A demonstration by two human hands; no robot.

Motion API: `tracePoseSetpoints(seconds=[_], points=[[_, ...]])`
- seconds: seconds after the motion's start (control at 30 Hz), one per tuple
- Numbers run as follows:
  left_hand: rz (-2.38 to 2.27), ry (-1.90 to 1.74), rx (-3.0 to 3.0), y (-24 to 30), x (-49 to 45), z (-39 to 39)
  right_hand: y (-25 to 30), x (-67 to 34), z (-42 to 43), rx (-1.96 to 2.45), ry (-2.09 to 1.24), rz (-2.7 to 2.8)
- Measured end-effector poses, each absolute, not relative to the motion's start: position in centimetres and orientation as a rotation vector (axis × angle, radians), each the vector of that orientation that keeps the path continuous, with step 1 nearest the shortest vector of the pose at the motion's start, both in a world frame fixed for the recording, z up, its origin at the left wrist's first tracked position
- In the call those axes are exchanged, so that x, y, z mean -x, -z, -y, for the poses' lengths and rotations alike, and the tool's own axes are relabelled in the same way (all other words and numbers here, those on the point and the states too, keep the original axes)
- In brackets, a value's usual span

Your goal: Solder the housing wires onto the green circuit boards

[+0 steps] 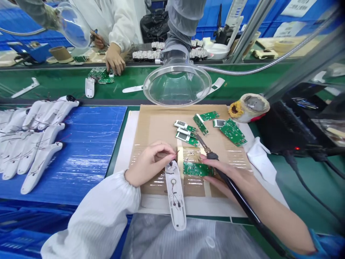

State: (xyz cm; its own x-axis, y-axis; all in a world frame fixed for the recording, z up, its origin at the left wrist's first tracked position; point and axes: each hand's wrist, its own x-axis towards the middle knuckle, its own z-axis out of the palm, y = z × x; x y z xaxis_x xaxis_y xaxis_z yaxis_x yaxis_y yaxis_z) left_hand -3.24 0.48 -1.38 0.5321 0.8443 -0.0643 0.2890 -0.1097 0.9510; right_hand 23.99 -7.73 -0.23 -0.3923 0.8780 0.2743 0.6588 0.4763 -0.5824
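While the left hand (pixel 151 162) pinches a thin wire (pixel 173 160) between thumb and forefinger at the top end of the white housing (pixel 176 198), which lies across the near edge of the cardboard mat (pixel 156 126), the right hand (pixel 229 176) grips the soldering iron (pixel 212 155) pen-fashion, fingers closed on its handle and one fingertip resting on the green circuit board (pixel 195 169) just right of the housing. The iron's tip points toward the mat's middle, off any joint. Soldering well here seems to call for laying the wire end flat on its pad, bracing the right wrist on the mat, and touching only briefly, since the pinching fingers sit very near the hot tip. Spare boards (pixel 233 132) lie scattered on the mat's far right, close under the tip. A clear funnel hood (pixel 176 84) overhangs the mat's far edge, and the iron's cable (pixel 250 212) trails off its near right corner, where it could drag. Left of the mat, more housings (pixel 35 144) lie in a row.
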Motion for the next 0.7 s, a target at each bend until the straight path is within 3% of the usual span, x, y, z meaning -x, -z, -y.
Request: tracePoseSetpoints(seconds=[0.13, 0.37, 0.7], points=[[-0.817, -0.543, -1.486, 1.6, 3.5, -1.1, 0.0, -24.2, 7.4, 1.263, -0.561, 2.196], [-0.801, -0.479, -1.282, 2.4, 3.6, -1.0, 3.5, -22.3, 7.8, 1.193, -0.347, 2.167], [-0.856, -0.6, -1.447, 0.6, 2.8, 1.0, 4.2, -22.9, 8.3, 1.082, -0.27, 2.258]])
